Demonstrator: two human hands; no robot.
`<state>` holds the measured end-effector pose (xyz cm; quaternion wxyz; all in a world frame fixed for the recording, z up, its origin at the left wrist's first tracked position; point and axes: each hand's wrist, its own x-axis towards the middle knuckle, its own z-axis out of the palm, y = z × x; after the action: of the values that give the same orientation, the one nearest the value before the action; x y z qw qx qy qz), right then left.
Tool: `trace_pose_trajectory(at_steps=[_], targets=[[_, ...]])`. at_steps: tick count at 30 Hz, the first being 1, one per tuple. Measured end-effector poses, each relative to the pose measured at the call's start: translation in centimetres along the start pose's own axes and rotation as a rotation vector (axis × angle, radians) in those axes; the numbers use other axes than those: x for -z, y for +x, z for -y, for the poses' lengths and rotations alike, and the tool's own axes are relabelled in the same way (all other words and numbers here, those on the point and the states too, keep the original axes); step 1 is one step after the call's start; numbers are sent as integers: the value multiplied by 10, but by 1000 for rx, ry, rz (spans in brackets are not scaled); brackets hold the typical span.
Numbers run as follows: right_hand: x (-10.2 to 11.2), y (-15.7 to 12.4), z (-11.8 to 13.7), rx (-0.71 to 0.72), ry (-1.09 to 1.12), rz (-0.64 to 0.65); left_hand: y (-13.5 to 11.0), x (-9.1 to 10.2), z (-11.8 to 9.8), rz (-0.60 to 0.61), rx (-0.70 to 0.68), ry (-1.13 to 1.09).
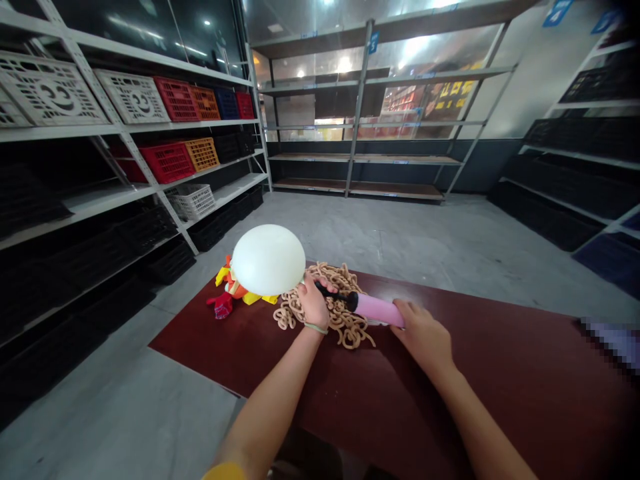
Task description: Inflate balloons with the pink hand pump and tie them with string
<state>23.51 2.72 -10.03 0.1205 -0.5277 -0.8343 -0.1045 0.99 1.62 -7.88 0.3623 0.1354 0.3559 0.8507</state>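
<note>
Above the bench [500, 353] at eleven o'clock, a white balloon [269, 259], presumably light, fragile and best held by its neck, was held at its near end by left fingers [311, 288]; a pink pump [374, 309] was gripped by right fingers [411, 311].

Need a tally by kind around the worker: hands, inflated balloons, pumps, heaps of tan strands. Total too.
Hands: 2, the left hand and the right hand
Inflated balloons: 1, the white balloon
Pumps: 1, the pink pump
Heaps of tan strands: 1, the tan heap
Total: 5
</note>
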Motion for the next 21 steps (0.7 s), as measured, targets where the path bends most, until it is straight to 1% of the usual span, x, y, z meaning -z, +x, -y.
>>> trace_pose_trajectory(at_steps=[4, 6, 7, 8, 10, 14, 16, 18, 21], targets=[[-7, 2, -39, -109, -74, -7, 9, 2, -4, -58, -23, -47], [-9, 2, -48, -153, -59, 0, 12, 3, -4, -94, -28, -54], [-9, 2, -49, -167, -44, 4, 13, 4, -4, -107, -29, -49], [-8, 1, -46, -172, -26, 6, 13, 5, -4, -120, -29, -44], [-3, 1, -33, -165, 0, 4, 11, 5, -3, -135, -34, -36], [9, -4, 11, -119, 52, 0, 6, 4, 2, -116, -12, -43], [12, -7, 28, -61, 112, 18, 3, 3, 5, -92, 12, -34], [11, -8, 34, 4, 152, 35, 1, 2, 7, -63, 14, -15], [9, -4, 24, 30, 142, 44, 1, 0, 6, -4, 3, -9]])
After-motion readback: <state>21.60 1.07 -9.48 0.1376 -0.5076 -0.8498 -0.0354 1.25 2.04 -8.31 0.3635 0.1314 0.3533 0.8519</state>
